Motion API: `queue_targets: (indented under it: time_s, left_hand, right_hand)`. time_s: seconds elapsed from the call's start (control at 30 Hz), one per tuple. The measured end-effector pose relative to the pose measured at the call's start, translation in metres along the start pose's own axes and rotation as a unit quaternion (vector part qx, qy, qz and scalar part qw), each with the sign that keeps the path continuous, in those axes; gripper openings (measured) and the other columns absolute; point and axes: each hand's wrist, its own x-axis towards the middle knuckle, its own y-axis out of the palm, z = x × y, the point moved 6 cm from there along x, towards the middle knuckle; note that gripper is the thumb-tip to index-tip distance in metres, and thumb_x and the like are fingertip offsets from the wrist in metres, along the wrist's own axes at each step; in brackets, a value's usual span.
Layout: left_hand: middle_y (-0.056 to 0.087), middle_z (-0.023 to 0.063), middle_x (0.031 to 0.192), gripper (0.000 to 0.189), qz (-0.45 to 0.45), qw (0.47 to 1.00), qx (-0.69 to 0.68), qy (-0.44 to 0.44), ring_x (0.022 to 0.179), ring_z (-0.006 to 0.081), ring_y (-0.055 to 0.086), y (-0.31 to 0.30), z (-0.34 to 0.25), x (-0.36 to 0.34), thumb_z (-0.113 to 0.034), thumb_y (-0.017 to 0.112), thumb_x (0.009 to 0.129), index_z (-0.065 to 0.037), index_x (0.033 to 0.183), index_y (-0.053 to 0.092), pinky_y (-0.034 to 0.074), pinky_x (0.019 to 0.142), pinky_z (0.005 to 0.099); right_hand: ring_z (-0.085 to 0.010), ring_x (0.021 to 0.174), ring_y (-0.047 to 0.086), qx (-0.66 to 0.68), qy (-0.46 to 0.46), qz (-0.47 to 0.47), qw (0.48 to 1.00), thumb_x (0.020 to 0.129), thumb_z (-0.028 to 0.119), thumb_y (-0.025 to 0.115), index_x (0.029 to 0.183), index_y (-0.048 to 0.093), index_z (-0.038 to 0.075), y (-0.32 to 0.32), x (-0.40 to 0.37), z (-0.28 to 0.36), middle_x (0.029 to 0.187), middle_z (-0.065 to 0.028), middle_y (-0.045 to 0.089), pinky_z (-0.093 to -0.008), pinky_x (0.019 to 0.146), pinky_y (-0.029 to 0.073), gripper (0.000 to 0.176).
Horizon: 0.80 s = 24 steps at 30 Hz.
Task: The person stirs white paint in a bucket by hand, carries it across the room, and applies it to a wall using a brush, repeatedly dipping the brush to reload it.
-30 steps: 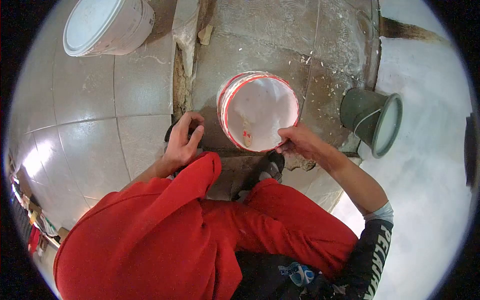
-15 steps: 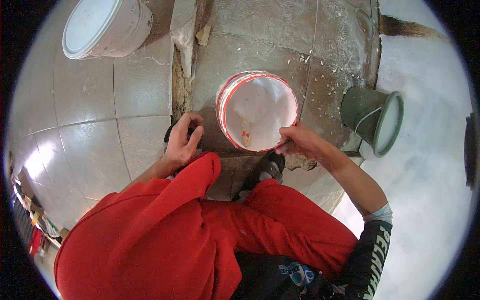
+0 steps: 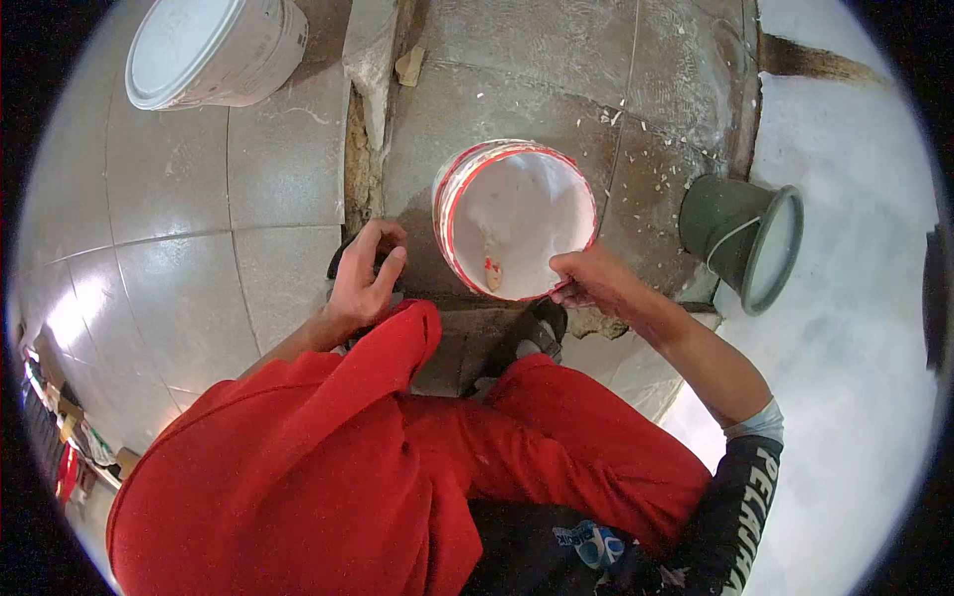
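A round white bucket with a red rim (image 3: 527,204) stands on the tiles in front of me, its opening facing up toward the camera. Inside, near its lower left wall, lies a small pale object with red marks (image 3: 493,270). My right hand (image 3: 596,281) pinches the bucket's rim at the lower right, thumb on the inner side. My left hand (image 3: 370,273) is left of the bucket, apart from it, above my knee and shoe. Its fingers are curled but thumb and fingers are apart, with nothing between them.
A lidded white bucket (image 3: 224,55) is at the upper left. On the right stands a green-grey bucket (image 3: 725,233) with a handle, beside a white surface (image 3: 845,199). A broken tile edge (image 3: 363,149) runs left of the red-rimmed bucket. Small white chips (image 3: 646,126) litter the tiles.
The red-rimmed bucket appears very slightly farther right in the view. Both hands keep nearly the same pose, and my right hand remains on the rim.
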Motion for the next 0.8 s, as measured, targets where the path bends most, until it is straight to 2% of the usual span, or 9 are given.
queue_targets:
  time_s: [0.07,0.17,0.5,0.8]
  left_hand:
    - [0.058,0.0133,0.090,0.019,0.000,1.000,0.008,0.005,0.081,0.0215,0.056,-0.001,-0.002,0.000,-0.012,0.053,0.095,0.002,0.108,0.051,0.046,0.077,0.0330]
    - [0.057,0.0133,0.090,0.020,0.003,1.000,0.009,0.002,0.081,0.0212,0.056,-0.002,-0.002,0.000,-0.012,0.053,0.095,0.002,0.109,0.051,0.046,0.077,0.0327]
    - [0.057,0.0136,0.089,0.019,-0.002,1.000,0.012,0.021,0.081,0.0224,0.057,0.000,0.000,-0.001,-0.011,0.054,0.094,0.002,0.107,0.051,0.046,0.078,0.0331]
    - [0.055,0.0125,0.085,0.017,-0.003,1.000,0.013,0.025,0.075,0.0203,0.053,0.001,0.000,-0.003,-0.009,0.052,0.094,0.002,0.107,0.051,0.045,0.072,0.0330]
  right_hand:
    - [-0.0148,0.062,0.064,0.000,-0.004,0.006,1.000,0.083,0.020,0.061,0.112,0.056,0.001,0.002,-0.002,0.001,0.082,-0.0063,0.064,-0.0262,0.056,0.055,0.035]
    - [-0.0166,0.063,0.068,0.010,-0.013,0.027,1.000,0.087,0.023,0.065,0.118,0.054,-0.003,0.001,0.001,0.002,0.089,-0.0095,0.066,-0.0290,0.057,0.060,0.042]
    - [-0.0169,0.063,0.068,0.025,0.008,0.034,0.999,0.087,0.026,0.064,0.119,0.054,0.000,0.001,-0.003,0.000,0.086,-0.0078,0.067,-0.0284,0.056,0.059,0.042]
    - [-0.0174,0.064,0.070,0.043,-0.003,0.044,0.998,0.086,0.028,0.062,0.113,0.058,0.000,0.000,-0.009,0.001,0.086,-0.0080,0.069,-0.0304,0.057,0.059,0.039]
